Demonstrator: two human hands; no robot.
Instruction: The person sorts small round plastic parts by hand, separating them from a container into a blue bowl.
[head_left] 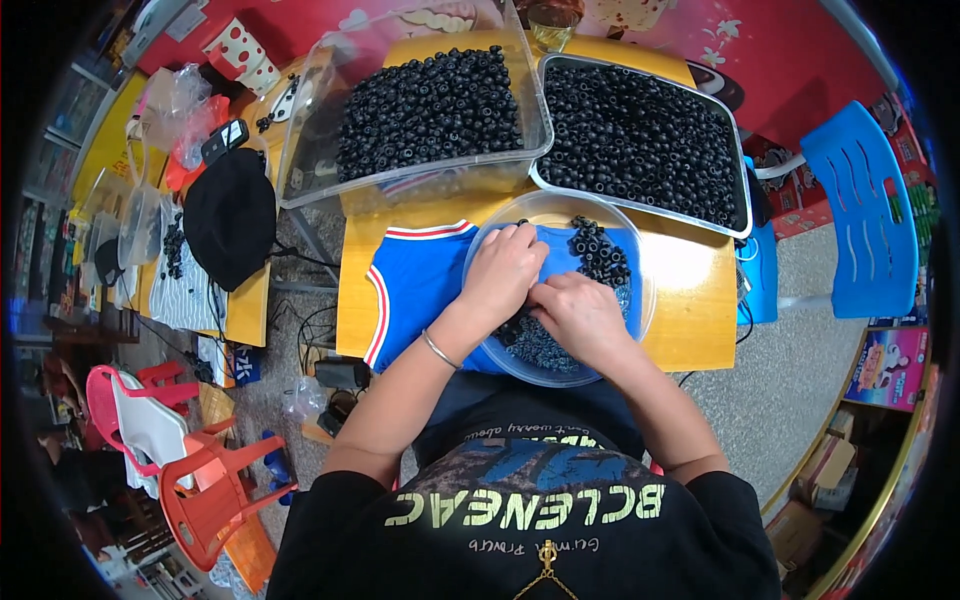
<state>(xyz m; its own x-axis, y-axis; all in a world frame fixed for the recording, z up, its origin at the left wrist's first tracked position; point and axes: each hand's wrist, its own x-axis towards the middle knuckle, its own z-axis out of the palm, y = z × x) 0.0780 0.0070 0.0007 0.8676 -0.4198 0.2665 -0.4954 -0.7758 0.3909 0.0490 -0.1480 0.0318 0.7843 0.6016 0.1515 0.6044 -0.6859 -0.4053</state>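
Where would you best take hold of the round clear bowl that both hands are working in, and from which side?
Probably by the bare right rim of the round clear bowl. The left hand and right hand fill its middle and near side, and loose black beads lie inside, so a level pinch from the right, thumb over the thin lip, seems safest. The metal tray crowds the far edge.

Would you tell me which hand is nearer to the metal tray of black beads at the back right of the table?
Right. The right hand lies in the clear round dish, on the side below the metal tray; the left hand rests farther left.
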